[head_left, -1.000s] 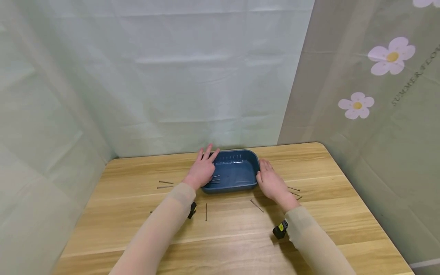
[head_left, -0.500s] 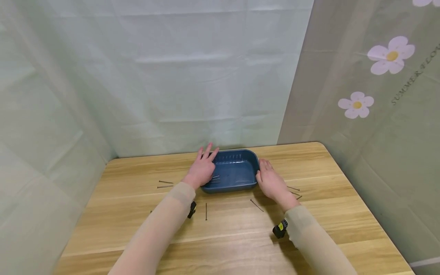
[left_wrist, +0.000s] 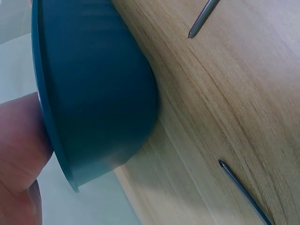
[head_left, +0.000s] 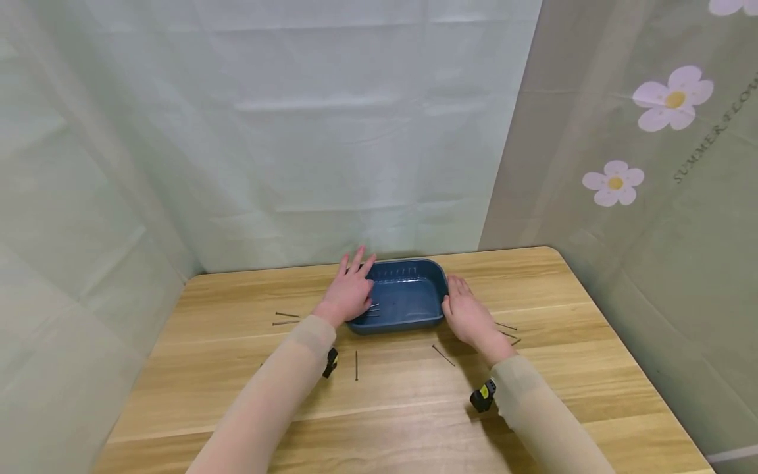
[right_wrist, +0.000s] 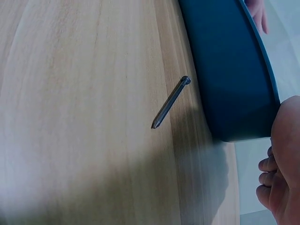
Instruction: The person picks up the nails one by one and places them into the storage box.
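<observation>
A blue rectangular tray (head_left: 405, 324) stands near the table's back edge with several nails (head_left: 373, 311) in its left end. My left hand (head_left: 345, 294) reaches over the tray's left rim, three fingers spread upward. Its thumb and index finger are low beside those nails; whether they pinch one is hidden. In the left wrist view, the tray wall (left_wrist: 98, 93) hides the fingertips. My right hand (head_left: 464, 313) rests against the tray's right end, fingers straight along the outside and thumb by the rim. In the right wrist view, a nail (right_wrist: 169, 104) lies just outside the tray.
Loose nails lie on the wooden table (head_left: 408, 415): one nail (head_left: 356, 365) before the tray, another nail (head_left: 443, 355) farther right, a pair at left and several by the right wrist. Fabric curtains (head_left: 355, 131) stand close behind and at both sides.
My left thumb and index finger have shifted slightly toward the nails inside the tray. The tray and my right hand stay in place.
</observation>
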A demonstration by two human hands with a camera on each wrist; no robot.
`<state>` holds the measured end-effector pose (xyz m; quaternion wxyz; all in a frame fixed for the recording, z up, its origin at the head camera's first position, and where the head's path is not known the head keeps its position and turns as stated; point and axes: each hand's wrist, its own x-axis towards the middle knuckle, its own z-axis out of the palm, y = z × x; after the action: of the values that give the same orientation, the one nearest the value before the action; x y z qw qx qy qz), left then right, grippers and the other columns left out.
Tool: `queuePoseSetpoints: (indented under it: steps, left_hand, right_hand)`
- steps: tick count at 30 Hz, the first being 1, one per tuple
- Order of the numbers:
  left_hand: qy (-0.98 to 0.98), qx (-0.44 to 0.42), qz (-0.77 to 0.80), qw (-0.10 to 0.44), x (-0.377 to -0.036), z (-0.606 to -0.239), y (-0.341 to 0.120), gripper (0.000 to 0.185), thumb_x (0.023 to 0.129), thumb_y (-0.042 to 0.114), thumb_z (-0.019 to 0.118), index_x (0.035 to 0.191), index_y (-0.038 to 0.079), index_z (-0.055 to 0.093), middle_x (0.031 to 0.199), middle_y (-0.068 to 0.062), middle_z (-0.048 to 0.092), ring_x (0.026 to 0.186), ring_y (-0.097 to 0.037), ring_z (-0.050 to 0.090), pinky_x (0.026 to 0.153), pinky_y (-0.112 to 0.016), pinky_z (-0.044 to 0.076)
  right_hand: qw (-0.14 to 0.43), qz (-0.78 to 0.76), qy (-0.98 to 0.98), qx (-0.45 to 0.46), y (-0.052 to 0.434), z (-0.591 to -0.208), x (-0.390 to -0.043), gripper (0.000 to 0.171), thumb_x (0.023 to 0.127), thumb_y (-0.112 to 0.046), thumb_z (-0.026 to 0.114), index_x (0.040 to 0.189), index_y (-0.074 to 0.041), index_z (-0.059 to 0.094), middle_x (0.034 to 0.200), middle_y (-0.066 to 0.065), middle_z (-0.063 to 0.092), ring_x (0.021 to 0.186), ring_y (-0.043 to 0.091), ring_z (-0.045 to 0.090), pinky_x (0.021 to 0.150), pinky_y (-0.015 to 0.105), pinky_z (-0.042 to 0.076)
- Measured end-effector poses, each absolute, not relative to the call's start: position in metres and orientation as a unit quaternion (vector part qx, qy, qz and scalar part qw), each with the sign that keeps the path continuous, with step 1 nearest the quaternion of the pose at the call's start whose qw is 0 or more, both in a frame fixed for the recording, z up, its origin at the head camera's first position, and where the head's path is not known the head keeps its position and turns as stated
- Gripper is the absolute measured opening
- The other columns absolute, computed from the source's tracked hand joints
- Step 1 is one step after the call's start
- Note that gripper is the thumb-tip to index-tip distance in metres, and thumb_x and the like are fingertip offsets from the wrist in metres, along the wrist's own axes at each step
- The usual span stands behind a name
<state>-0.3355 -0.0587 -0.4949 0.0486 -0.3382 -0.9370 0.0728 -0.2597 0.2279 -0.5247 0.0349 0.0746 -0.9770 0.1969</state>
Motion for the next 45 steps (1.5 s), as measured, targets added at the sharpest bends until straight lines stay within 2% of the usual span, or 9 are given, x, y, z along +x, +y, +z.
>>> queuePoseSetpoints:
  steps: [12, 25, 30, 37, 45]
  left_hand:
    - [-0.946, -0.321, 0.019, 0.043, -0.335, -0.492, -0.063, 0.026, 0.099, 0.032, 0.077, 0.078, 0.024, 0.066, 0.177, -0.016, 0.021, 0.164, -0.044, -0.002, 0.127, -0.068, 0.008]
    - [-0.952, -0.302, -0.052, 0.028, -0.333, -0.492, -0.071, 0.027, 0.099, 0.033, 0.078, 0.078, 0.024, 0.063, 0.178, -0.015, 0.018, 0.164, -0.043, -0.007, 0.127, -0.067, 0.001]
    - [-0.951, -0.299, -0.067, 0.035, -0.332, -0.492, -0.075, 0.026, 0.099, 0.032, 0.078, 0.079, 0.024, 0.062, 0.177, -0.015, 0.021, 0.163, -0.045, 0.000, 0.127, -0.068, 0.004]
    - [-0.950, -0.293, -0.100, 0.030, -0.328, -0.488, -0.079, 0.021, 0.099, 0.032, 0.077, 0.084, 0.023, 0.065, 0.177, -0.016, 0.022, 0.163, -0.044, -0.005, 0.127, -0.068, 0.004]
    - [-0.939, -0.304, -0.151, 0.056, -0.319, -0.482, -0.089, 0.018, 0.101, 0.033, 0.074, 0.087, 0.025, 0.066, 0.177, -0.014, 0.021, 0.164, -0.037, -0.011, 0.126, -0.069, 0.003]
  right_hand:
    - [0.035, 0.200, -0.977, 0.069, 0.228, -0.526, -0.259, 0.061, 0.113, -0.022, 0.038, 0.161, 0.015, 0.028, 0.168, 0.031, 0.032, 0.157, 0.046, 0.028, 0.126, 0.057, 0.027]
    - [0.035, 0.198, -0.977, 0.076, 0.228, -0.528, -0.260, 0.061, 0.114, -0.021, 0.037, 0.161, 0.016, 0.026, 0.167, 0.033, 0.031, 0.157, 0.048, 0.027, 0.126, 0.057, 0.027]
    - [0.034, 0.198, -0.977, 0.072, 0.228, -0.527, -0.260, 0.061, 0.114, -0.022, 0.037, 0.161, 0.016, 0.026, 0.168, 0.032, 0.031, 0.157, 0.047, 0.027, 0.126, 0.057, 0.026]
    - [0.033, 0.200, -0.977, 0.070, 0.228, -0.527, -0.260, 0.061, 0.114, -0.022, 0.037, 0.161, 0.015, 0.026, 0.169, 0.031, 0.030, 0.158, 0.046, 0.026, 0.126, 0.057, 0.026]
    - [0.038, 0.202, -0.976, 0.073, 0.229, -0.527, -0.260, 0.061, 0.114, -0.022, 0.038, 0.161, 0.015, 0.026, 0.168, 0.031, 0.031, 0.158, 0.047, 0.027, 0.126, 0.057, 0.027]
